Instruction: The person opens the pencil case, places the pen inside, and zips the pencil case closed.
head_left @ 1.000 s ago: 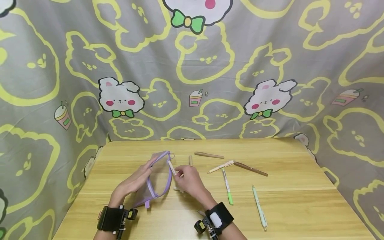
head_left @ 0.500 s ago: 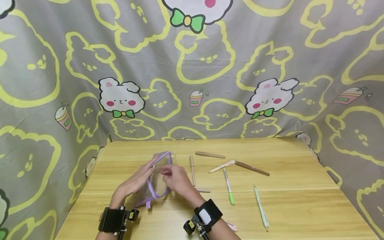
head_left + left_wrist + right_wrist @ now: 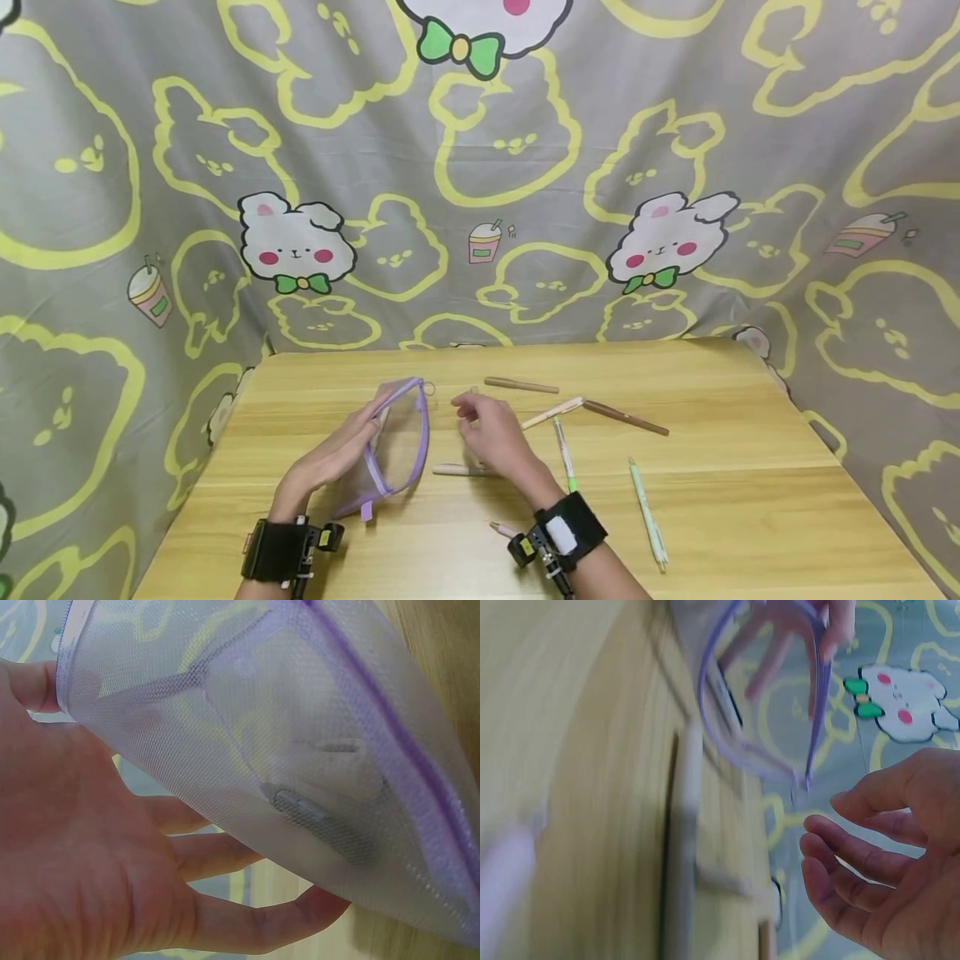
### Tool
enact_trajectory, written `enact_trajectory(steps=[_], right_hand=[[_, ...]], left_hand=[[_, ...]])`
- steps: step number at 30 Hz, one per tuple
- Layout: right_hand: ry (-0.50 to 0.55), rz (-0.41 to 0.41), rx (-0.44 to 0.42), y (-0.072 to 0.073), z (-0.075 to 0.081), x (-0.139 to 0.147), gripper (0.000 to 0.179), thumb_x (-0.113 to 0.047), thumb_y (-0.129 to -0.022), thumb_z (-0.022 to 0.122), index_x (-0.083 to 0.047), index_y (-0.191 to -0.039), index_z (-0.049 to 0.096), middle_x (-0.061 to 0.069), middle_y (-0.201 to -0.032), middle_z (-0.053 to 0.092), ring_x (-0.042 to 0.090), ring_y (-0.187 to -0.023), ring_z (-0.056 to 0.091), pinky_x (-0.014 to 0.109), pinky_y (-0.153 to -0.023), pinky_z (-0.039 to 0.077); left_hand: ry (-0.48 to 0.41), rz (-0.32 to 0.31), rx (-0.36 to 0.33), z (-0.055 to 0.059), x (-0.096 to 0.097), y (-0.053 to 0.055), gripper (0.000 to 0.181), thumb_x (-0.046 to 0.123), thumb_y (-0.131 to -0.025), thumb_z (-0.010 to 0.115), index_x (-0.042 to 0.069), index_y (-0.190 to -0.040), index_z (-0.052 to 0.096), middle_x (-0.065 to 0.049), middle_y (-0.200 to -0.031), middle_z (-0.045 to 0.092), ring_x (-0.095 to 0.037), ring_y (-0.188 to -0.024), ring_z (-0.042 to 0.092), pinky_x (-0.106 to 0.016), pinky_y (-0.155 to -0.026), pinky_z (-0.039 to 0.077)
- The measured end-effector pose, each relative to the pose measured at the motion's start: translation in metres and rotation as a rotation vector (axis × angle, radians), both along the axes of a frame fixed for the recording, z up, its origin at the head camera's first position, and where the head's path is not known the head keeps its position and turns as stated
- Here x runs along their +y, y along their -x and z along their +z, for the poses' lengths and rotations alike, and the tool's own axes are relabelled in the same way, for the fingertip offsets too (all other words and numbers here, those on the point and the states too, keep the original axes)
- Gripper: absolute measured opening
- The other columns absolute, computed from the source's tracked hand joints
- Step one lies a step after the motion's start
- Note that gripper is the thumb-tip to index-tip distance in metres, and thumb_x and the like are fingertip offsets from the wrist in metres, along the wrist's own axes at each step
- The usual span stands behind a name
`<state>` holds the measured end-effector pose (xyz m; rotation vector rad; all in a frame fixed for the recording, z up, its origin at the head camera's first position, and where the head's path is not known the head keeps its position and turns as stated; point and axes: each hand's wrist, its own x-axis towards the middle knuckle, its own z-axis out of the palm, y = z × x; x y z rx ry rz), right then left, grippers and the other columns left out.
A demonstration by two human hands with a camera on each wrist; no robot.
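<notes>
We've got a wooden tabletop (image 3: 750, 467) and, toward its left edge, a purple-trimmed mesh pouch (image 3: 378, 473) tilted with its mouth gaping. The left hand (image 3: 341, 446) pinches the rim between thumb and fairly straight fingers, probably so the mouth won't flop closed. The right hand (image 3: 491, 429) holds nothing, fingers loosely bent, a gap to the thumb, partly hiding a tan pen (image 3: 457, 470). Inside the pouch we spot 1 dark-gripped pen (image 3: 322, 825) plus something pale we can't identify. A mint pen (image 3: 647, 514) lies toward the right edge.
</notes>
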<state>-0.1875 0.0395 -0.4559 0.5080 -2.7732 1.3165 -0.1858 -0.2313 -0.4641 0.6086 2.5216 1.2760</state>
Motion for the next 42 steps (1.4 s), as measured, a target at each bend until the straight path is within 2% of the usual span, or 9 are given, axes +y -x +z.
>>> enact_trajectory(steps=[4,7,13,20,25,28,33,37,42], right_hand=[[-0.077,-0.079,0.072,0.004,0.004,0.026,0.033,0.001,-0.089,0.067,-0.006,-0.122,0.071,0.012,-0.115,0.072,0.025,-0.101,0.068,0.040,-0.084,0.060],[-0.141,-0.115,0.122,0.006,0.006,0.043,0.035,0.001,-0.087,0.069,-0.007,-0.122,0.071,0.012,-0.117,0.070,0.028,-0.102,0.067,0.041,-0.082,0.060],[-0.213,-0.178,0.090,0.015,0.011,0.083,0.037,-0.002,-0.090,0.067,-0.009,-0.127,0.068,0.014,-0.126,0.064,0.033,-0.116,0.061,0.049,-0.093,0.058],[-0.314,-0.233,0.096,0.027,0.010,0.137,0.038,-0.001,-0.089,0.063,-0.002,-0.128,0.067,0.026,-0.129,0.061,0.043,-0.114,0.059,0.042,-0.071,0.056],[-0.386,-0.284,0.014,0.033,0.005,0.163,0.045,-0.002,-0.088,0.063,-0.001,-0.133,0.061,0.029,-0.131,0.055,0.050,-0.118,0.052,0.054,-0.073,0.053],[-0.427,-0.289,-0.043,0.035,0.000,0.176,0.047,-0.004,-0.088,0.065,0.000,-0.134,0.057,0.031,-0.131,0.052,0.054,-0.117,0.050,0.062,-0.077,0.052],[-0.472,-0.279,-0.119,0.035,-0.008,0.194,0.047,-0.004,-0.087,0.062,0.002,-0.133,0.055,0.035,-0.128,0.051,0.056,-0.111,0.051,0.063,-0.073,0.053],[-0.486,-0.268,-0.130,0.035,-0.013,0.203,0.044,-0.004,-0.086,0.063,0.004,-0.129,0.057,0.035,-0.122,0.054,0.055,-0.104,0.055,0.064,-0.073,0.053],[-0.493,-0.238,-0.144,0.033,-0.020,0.208,0.035,-0.002,-0.085,0.063,0.005,-0.118,0.062,0.029,-0.107,0.058,0.045,-0.090,0.057,0.055,-0.068,0.053]], left_hand=[[-0.024,-0.012,-0.014,0.000,0.004,0.002,0.055,0.026,-0.112,0.022,0.013,-0.165,0.010,-0.018,-0.171,-0.001,-0.048,-0.154,0.004,-0.077,-0.115,0.005],[-0.011,-0.015,-0.019,0.000,0.004,0.001,0.056,0.023,-0.112,0.023,0.014,-0.165,0.008,-0.020,-0.170,0.000,-0.049,-0.154,0.004,-0.077,-0.115,0.006],[0.055,0.023,-0.020,0.005,0.002,-0.002,0.056,0.022,-0.111,0.023,0.009,-0.164,0.008,-0.026,-0.169,0.004,-0.052,-0.152,0.009,-0.077,-0.116,0.011],[-0.015,-0.021,-0.026,0.001,0.006,0.004,0.055,0.021,-0.112,0.020,0.010,-0.164,0.007,-0.020,-0.170,-0.002,-0.049,-0.154,0.000,-0.075,-0.117,0.003],[-0.001,-0.008,-0.034,0.002,0.001,-0.001,0.056,0.024,-0.112,0.022,0.013,-0.165,0.007,-0.019,-0.170,-0.004,-0.049,-0.154,0.003,-0.078,-0.115,0.006],[0.024,0.004,-0.033,0.002,-0.002,-0.003,0.056,0.023,-0.112,0.023,0.012,-0.165,0.007,-0.022,-0.170,-0.001,-0.051,-0.153,0.006,-0.078,-0.115,0.008],[0.041,0.017,-0.045,0.002,-0.004,-0.005,0.057,0.022,-0.112,0.023,0.012,-0.165,0.006,-0.024,-0.169,0.001,-0.050,-0.153,0.008,-0.076,-0.116,0.009],[0.035,0.022,-0.063,0.001,-0.004,-0.003,0.056,0.023,-0.112,0.021,0.016,-0.165,0.004,-0.019,-0.171,-0.003,-0.047,-0.154,0.006,-0.075,-0.117,0.007],[0.030,0.015,-0.081,0.003,-0.005,-0.001,0.056,0.025,-0.112,0.020,0.019,-0.165,0.002,-0.016,-0.171,-0.006,-0.046,-0.154,0.005,-0.076,-0.116,0.007]])
